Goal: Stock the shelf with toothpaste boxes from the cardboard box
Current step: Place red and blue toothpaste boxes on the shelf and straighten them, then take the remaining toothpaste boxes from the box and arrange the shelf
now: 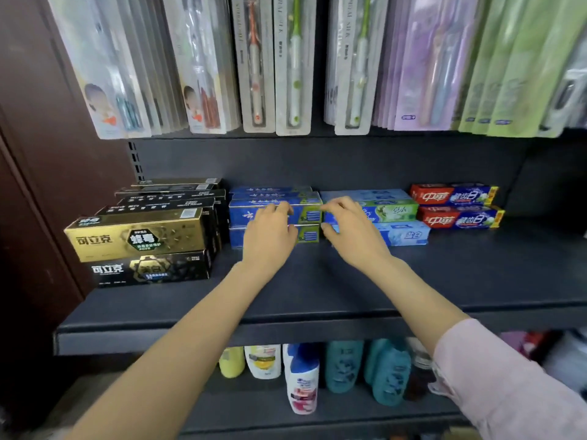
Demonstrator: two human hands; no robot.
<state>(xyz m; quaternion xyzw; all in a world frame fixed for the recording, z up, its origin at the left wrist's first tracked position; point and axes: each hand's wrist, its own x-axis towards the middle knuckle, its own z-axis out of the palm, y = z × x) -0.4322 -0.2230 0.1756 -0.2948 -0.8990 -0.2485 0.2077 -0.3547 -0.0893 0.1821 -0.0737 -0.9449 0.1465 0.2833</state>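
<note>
On the dark shelf (317, 290) lie stacks of toothpaste boxes: gold and black ones (136, 236) at the left, blue ones (273, 198) in the middle, light blue and green ones (394, 211) beside them, red and blue ones (457, 204) at the right. My left hand (270, 236) rests on the front of the blue stack, fingers on the upper box. My right hand (349, 230) touches the gap between the blue stack and the light blue stack, fingers curled on a box end. The cardboard box is out of view.
Packs of toothbrushes (286, 65) hang close above the shelf. Shampoo and lotion bottles (301, 376) stand on the shelf below. A brown wall panel (38, 185) borders the left side. The front half of the toothpaste shelf is bare.
</note>
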